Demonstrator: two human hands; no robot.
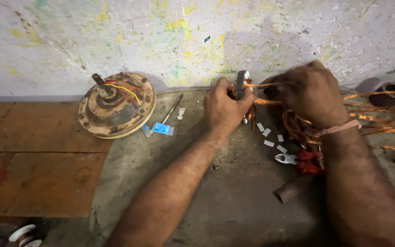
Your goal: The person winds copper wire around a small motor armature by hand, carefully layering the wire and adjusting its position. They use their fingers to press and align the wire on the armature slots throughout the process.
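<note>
Upright between both hands stands the grey stator core (241, 84): left hand (224, 107) clamps it, right hand (311, 93) pinches copper wire (270, 101) beside it.

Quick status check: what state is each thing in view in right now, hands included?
left hand: closed around the grey stator core, holding it upright.
right hand: closed on copper wire beside the core.
copper wire: loose, tangled coils trailing to the right.
round motor housing: tilted against the wall, coloured leads out.
red-handled pliers: lying flat, unheld.
screwdriver: lying flat, unheld.
white paper strips: scattered loose.
</note>
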